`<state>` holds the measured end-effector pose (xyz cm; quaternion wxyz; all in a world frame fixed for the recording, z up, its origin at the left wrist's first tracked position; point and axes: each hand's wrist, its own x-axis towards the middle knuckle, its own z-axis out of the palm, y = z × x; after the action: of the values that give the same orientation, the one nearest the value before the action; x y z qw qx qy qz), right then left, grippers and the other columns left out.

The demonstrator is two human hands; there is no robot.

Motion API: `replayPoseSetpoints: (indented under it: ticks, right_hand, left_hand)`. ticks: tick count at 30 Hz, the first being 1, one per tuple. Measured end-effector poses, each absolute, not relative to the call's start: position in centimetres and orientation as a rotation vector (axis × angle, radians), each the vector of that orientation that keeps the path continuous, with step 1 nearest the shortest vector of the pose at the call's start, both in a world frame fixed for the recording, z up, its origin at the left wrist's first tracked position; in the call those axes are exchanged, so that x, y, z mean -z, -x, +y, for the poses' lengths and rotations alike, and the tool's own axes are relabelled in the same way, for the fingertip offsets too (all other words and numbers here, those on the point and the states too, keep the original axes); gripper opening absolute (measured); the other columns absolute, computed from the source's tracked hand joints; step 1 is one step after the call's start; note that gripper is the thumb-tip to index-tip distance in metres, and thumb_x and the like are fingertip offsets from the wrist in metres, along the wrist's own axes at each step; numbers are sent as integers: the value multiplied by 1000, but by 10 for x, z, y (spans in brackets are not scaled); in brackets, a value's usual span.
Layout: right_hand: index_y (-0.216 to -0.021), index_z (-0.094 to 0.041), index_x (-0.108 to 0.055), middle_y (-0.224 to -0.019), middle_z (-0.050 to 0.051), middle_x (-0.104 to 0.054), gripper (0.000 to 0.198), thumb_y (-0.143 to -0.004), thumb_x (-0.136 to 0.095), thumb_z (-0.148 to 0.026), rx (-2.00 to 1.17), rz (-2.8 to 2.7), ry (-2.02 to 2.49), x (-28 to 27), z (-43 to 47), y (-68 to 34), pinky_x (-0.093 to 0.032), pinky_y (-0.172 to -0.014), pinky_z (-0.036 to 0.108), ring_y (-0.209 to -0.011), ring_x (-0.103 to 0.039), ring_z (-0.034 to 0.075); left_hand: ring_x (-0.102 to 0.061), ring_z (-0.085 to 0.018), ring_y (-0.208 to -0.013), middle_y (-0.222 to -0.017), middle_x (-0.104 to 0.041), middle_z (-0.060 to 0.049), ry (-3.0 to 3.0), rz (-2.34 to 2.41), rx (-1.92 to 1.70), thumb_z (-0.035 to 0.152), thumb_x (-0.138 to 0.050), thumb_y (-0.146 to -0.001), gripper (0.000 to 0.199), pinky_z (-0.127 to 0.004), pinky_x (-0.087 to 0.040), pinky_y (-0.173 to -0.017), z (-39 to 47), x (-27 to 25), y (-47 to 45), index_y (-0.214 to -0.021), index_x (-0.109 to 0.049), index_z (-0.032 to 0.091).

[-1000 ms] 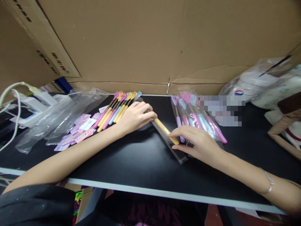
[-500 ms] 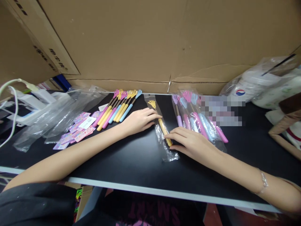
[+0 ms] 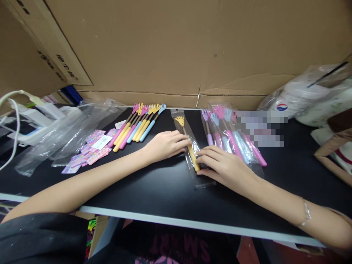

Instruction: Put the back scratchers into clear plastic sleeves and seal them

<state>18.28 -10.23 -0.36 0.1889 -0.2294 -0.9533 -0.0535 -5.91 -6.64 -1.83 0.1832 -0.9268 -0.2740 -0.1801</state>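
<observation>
A yellow back scratcher (image 3: 191,154) with a hand-shaped head lies inside a clear plastic bag (image 3: 189,167) on the black table (image 3: 154,187). My left hand (image 3: 166,146) closes its fingertips on the bag's left side, near the top of the yellow handle. From the right, my right hand (image 3: 220,163) grips the bagged handle close to its lower end, thumb below. Right of the bag lie several wrapped back scratchers (image 3: 233,141) in pink, blue and purple. Unwrapped back scratchers (image 3: 137,128) in pink, yellow and blue sit in a row to the left.
Colourful cards (image 3: 92,150) are piled left of the unwrapped row, beside flat clear bags (image 3: 66,137). White plugs and a cable (image 3: 18,124) stand at the far left. A cardboard wall (image 3: 170,47) closes the back. A bagged cup (image 3: 291,97) stands at the back right.
The bagged back scratcher's head has shifted slightly right and the bag's lower end has swung right. My left hand has slid a little lower along it; my right hand has barely moved.
</observation>
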Motion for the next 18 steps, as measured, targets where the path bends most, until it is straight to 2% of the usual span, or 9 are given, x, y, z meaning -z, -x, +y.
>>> replayPoseSetpoints:
  ticks: [5, 11, 15, 18]
  right_hand:
    - [-93, -15, -64, -96, 10, -70, 11, -92, -55, -22, 136, -2696, 584, 5, -101, -182, -54, -81, 37, -92, -64, 23]
    - [-105, -16, -66, -110, 9, -71, 27, -95, -42, -12, 197, -2734, 535, 2, -98, -187, -49, -97, 44, -105, -64, 23]
    - [-116, -15, -64, -116, 8, -69, 36, -90, -42, -4, 243, -2820, 472, -1, -94, -192, -49, -97, 45, -110, -62, 23]
    - [-117, -15, -63, -115, 6, -70, 36, -87, -45, -4, 272, -2839, 419, -3, -92, -193, -49, -95, 43, -109, -61, 23]
  left_hand:
    - [-63, -18, -94, -116, -67, -7, 2627, -771, 509, 30, -44, -98, 25, -29, -50, -78, -65, 19, 60, -111, -60, 17]
    - [-63, -18, -102, -125, -63, -7, 2700, -844, 464, 25, -46, -96, 26, -30, -50, -86, -58, 17, 71, -120, -55, 17]
    - [-62, -20, -105, -129, -60, -6, 2695, -850, 403, 21, -50, -93, 29, -32, -48, -89, -58, 9, 78, -122, -53, 17]
    - [-61, -19, -106, -127, -61, -6, 2701, -730, 329, 25, -53, -93, 30, -31, -47, -90, -64, -1, 78, -122, -54, 17]
